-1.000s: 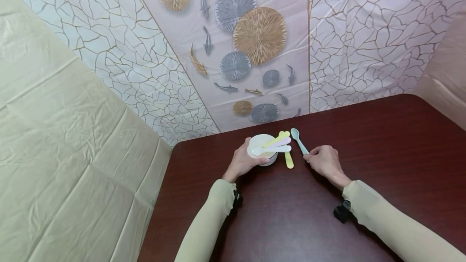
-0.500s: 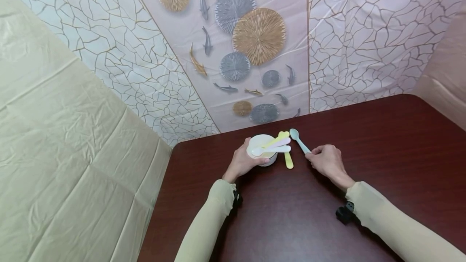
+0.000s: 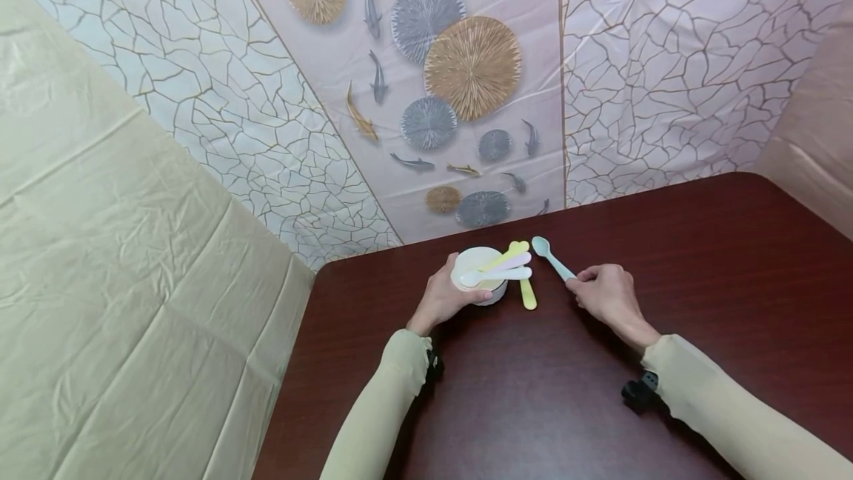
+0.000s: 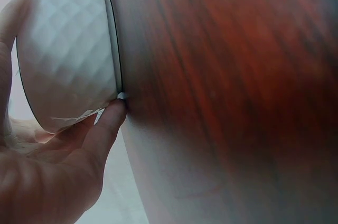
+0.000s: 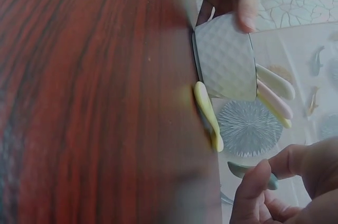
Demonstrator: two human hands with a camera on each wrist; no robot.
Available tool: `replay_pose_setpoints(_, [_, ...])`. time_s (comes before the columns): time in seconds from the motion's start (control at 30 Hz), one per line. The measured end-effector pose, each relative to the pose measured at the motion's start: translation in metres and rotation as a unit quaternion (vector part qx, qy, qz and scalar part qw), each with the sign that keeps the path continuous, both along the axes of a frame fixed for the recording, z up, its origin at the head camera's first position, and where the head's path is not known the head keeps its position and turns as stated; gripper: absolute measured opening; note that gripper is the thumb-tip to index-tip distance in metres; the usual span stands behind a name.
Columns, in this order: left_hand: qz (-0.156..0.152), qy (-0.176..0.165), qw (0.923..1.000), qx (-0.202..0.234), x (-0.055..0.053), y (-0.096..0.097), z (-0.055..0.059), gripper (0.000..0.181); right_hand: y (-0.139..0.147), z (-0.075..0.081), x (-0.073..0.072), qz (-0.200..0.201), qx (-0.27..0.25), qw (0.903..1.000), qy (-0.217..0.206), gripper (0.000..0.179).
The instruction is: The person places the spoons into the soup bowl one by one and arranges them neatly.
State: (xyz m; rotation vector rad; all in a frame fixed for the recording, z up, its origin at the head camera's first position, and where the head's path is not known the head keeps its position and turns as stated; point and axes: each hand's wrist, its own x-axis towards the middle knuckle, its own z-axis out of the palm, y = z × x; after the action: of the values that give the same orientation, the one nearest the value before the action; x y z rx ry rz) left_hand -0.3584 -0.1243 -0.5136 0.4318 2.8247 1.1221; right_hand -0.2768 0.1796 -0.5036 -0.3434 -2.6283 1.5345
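My left hand [image 3: 445,295] grips a white bowl [image 4: 68,55] by its side, thumb near the front and fingers around the far wall. Diamond-shaped facets cover the bowl's outside. A white spoon [image 3: 513,272], a pink spoon [image 3: 523,259] and a yellow spoon [image 5: 285,122] lie in it, handles sticking out over the right rim. Beside the bowl, another yellow spoon [image 3: 529,296] rests on the table. To the right, my right hand [image 3: 608,293] pinches a light blue-green spoon [image 3: 553,261] by its handle end, the spoon's head pointing away toward the back.
The dark red-brown wooden table [image 3: 533,391] runs back to a patterned cloth wall [image 3: 480,169] with fish and round motifs. A beige cloth [image 3: 146,302] hangs along the left side. Each wrist carries a black camera strap.
My right hand has shifted slightly to the right, its grip now nearer the end of the blue-green spoon's handle. The left hand and the bowl have stayed in place.
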Motion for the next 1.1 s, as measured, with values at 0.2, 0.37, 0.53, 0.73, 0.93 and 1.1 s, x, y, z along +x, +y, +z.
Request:
replay_pose_setpoints(0.2, [0.005, 0.001, 1.0000, -0.007, -0.001, 0.000, -0.001, 0.114, 0.003, 0.002, 0.003, -0.001, 0.004, 1.0000, 0.002, 0.028])
replay_pose_setpoints(0.37, [0.006, -0.002, 1.0000, -0.007, 0.000, 0.000, 0.000, 0.113, 0.006, 0.005, 0.005, -0.005, 0.009, 0.9999, 0.001, 0.029])
replay_pose_setpoints(0.53, [0.004, -0.004, 1.0000, -0.005, 0.001, 0.001, 0.000, 0.111, 0.009, 0.008, 0.006, -0.010, 0.008, 0.9999, 0.004, 0.029])
replay_pose_setpoints(0.73, [0.003, -0.001, 1.0000, -0.007, -0.001, 0.001, 0.000, 0.111, 0.013, 0.013, 0.010, -0.022, 0.013, 0.9995, 0.017, 0.028])
replay_pose_setpoints(0.93, [0.000, 0.001, 1.0000, -0.009, -0.001, 0.001, 0.000, 0.111, 0.016, 0.019, 0.013, -0.031, 0.024, 0.9988, 0.030, 0.027])
replay_pose_setpoints(1.1, [0.000, -0.001, 1.0000, -0.004, 0.000, 0.000, 0.000, 0.109, 0.017, 0.022, 0.015, -0.032, 0.019, 0.9989, 0.030, 0.028])
